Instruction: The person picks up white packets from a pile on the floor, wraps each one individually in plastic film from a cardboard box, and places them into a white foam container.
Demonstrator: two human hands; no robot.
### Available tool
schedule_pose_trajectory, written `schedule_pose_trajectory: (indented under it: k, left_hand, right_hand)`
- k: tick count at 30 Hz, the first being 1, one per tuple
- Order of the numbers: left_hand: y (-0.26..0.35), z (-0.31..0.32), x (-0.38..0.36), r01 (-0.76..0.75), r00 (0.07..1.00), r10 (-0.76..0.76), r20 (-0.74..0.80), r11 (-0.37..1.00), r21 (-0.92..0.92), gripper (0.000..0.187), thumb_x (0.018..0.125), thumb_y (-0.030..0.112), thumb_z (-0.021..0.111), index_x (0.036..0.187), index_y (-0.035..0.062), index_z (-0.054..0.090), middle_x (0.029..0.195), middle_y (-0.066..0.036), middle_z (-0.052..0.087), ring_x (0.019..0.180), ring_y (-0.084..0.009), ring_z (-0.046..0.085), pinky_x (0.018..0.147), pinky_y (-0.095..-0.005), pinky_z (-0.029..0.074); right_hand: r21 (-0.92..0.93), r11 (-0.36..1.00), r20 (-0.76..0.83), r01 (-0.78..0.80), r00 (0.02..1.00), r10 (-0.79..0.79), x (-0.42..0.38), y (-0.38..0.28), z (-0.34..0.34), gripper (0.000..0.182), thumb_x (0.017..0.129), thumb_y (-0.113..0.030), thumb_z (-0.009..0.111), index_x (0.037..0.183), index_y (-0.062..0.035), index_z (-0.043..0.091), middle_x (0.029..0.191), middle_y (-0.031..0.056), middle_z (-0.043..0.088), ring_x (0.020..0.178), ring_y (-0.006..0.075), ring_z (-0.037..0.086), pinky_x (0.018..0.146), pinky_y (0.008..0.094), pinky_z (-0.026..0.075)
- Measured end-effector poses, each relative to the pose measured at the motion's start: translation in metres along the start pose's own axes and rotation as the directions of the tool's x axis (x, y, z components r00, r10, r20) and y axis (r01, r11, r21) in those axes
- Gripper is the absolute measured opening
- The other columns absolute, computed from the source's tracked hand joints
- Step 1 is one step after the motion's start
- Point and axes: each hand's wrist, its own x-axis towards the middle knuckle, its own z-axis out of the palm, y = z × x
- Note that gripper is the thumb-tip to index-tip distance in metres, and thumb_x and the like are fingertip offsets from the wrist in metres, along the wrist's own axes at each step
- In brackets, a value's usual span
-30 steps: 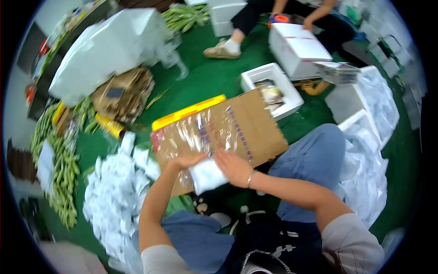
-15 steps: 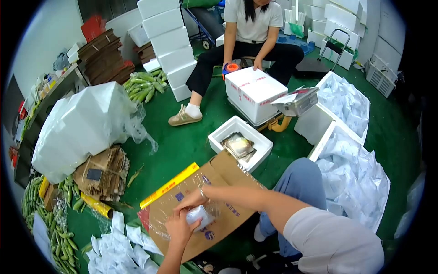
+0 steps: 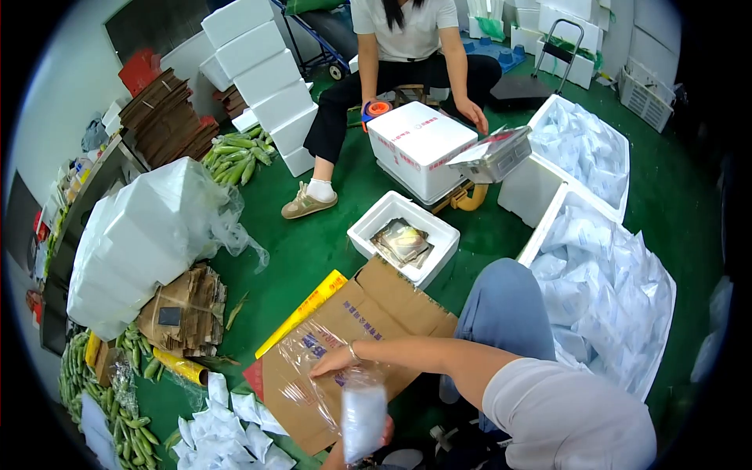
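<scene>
My left hand (image 3: 388,430) is closed round a white plastic packet (image 3: 364,423), smeared by motion, near the front edge of a flattened cardboard sheet (image 3: 376,313). Most of that hand is hidden behind the packet. Further up the sheet lies my right hand (image 3: 335,360), fingers stretched out and resting on clear plastic film (image 3: 301,376). A bracelet circles the right wrist. Beneath the sheet's left edge a yellow printed strip (image 3: 301,313) sticks out. White packs (image 3: 227,435) are heaped on the floor at the lower left.
A seated person (image 3: 407,47) across from me touches a taped foam box (image 3: 423,149). An open foam box (image 3: 360,231) holds flat packets. Two foam bins of white packs (image 3: 603,290) stand right. Green corn (image 3: 239,153), stacked cardboard (image 3: 168,113) and foam boxes (image 3: 262,82) lie left.
My left hand has carried the white packet down and toward me, away from my right hand. My right hand stays over the film. The other person's hand has slid to the box's right side.
</scene>
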Motion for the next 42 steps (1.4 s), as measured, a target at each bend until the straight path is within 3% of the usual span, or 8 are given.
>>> schedule_pose_trajectory:
  k: [3,7,19,21,25,29,32,42]
  left_hand:
    - [-0.023,0.058,0.018,0.593,0.403,-0.053,-0.914,0.776,0.217,0.059,0.091,0.051,0.045,0.103,-0.0068,0.053,0.074,-0.016,0.054,0.062,-0.0297,0.052,0.065,-0.0365,0.045]
    - [-0.115,0.031,0.026,0.814,0.579,-0.3,-0.759,0.152,0.561,0.06,0.091,0.052,0.044,0.103,-0.0063,0.053,0.074,-0.017,0.054,0.062,-0.0298,0.052,0.064,-0.0367,0.045]
    - [-0.082,0.063,0.01,-0.253,0.904,0.267,0.334,0.964,-0.084,0.071,0.088,0.057,0.044,0.13,-0.0004,0.042,0.109,-0.026,0.056,0.098,-0.0442,0.057,0.084,-0.0525,0.049]
    - [-0.089,0.123,0.009,-0.346,0.872,0.451,-0.19,0.842,0.414,0.074,0.088,0.06,0.04,0.133,0.0007,0.04,0.115,-0.026,0.055,0.103,-0.0454,0.056,0.088,-0.0556,0.048]
    - [-0.117,0.175,0.014,-0.48,0.249,0.904,-0.347,0.426,0.767,0.062,0.097,0.05,0.03,0.139,0.0037,0.035,0.127,-0.02,0.051,0.11,-0.0358,0.055,0.086,-0.0476,0.05]
    - [-0.111,0.124,0.026,0.046,-0.22,0.973,0.069,-0.06,0.997,0.039,0.096,0.028,0.042,0.114,-0.0059,0.052,0.12,-0.021,0.054,0.106,-0.0296,0.057,0.082,-0.0425,0.05]
    - [-0.105,0.141,0.036,-0.514,-0.353,0.881,-0.316,0.099,0.852,0.039,0.095,0.029,0.042,0.109,-0.0055,0.055,0.106,-0.018,0.061,0.097,-0.03,0.06,0.082,-0.0421,0.051]
    - [-0.155,0.073,0.045,-0.535,0.644,0.593,-0.484,0.801,0.27,0.035,0.092,0.032,0.049,0.102,-0.0012,0.056,0.091,-0.013,0.064,0.081,-0.0288,0.062,0.074,-0.0414,0.052]
  right_hand:
    - [-0.177,0.982,-0.046,0.074,0.995,-0.083,-0.029,0.002,0.02,0.054,0.095,-0.04,0.052,0.134,-0.0038,0.049,0.137,0.0122,0.049,0.123,0.0168,0.047,0.104,0.0275,0.035]
    - [-0.521,0.84,-0.115,0.153,0.962,-0.246,-0.004,0.028,0.032,0.049,0.091,-0.039,0.056,0.124,-0.0038,0.056,0.128,0.0167,0.055,0.117,0.0247,0.051,0.099,0.0308,0.039]
    - [-0.176,0.856,-0.218,0.487,0.828,-0.516,-0.15,-0.1,0.178,0.036,0.093,-0.033,0.05,0.097,-0.0001,0.065,0.087,0.0163,0.066,0.077,0.0212,0.061,0.075,0.0327,0.047]
    - [-0.431,0.734,-0.391,0.526,0.624,-0.677,-0.156,-0.087,0.193,0.037,0.095,-0.032,0.048,0.097,0.0001,0.065,0.088,0.0158,0.066,0.08,0.0209,0.061,0.076,0.0321,0.047]
    - [-0.298,0.887,-0.906,0.352,0.187,-0.379,-0.139,-0.043,0.166,0.036,0.094,-0.029,0.044,0.095,-0.0005,0.066,0.092,0.0206,0.066,0.081,0.0336,0.062,0.076,0.04,0.047]
    - [-0.26,0.965,-0.938,-0.024,0.245,-0.246,-0.165,-0.052,0.189,0.035,0.091,-0.033,0.052,0.097,0.0013,0.058,0.088,0.024,0.062,0.085,0.0376,0.061,0.072,0.0433,0.046]
    - [-0.587,0.799,-0.759,-0.127,0.432,-0.488,-0.186,-0.053,0.223,0.051,0.085,-0.034,0.06,0.116,0.0055,0.05,0.1,0.0262,0.059,0.092,0.0404,0.059,0.081,0.0437,0.046]
    - [-0.899,0.171,0.299,0.404,0.849,-0.437,-0.246,-0.111,0.292,0.017,0.09,-0.014,0.055,0.1,-0.0012,0.063,0.087,0.0134,0.064,0.089,0.0248,0.061,0.079,0.0377,0.049]
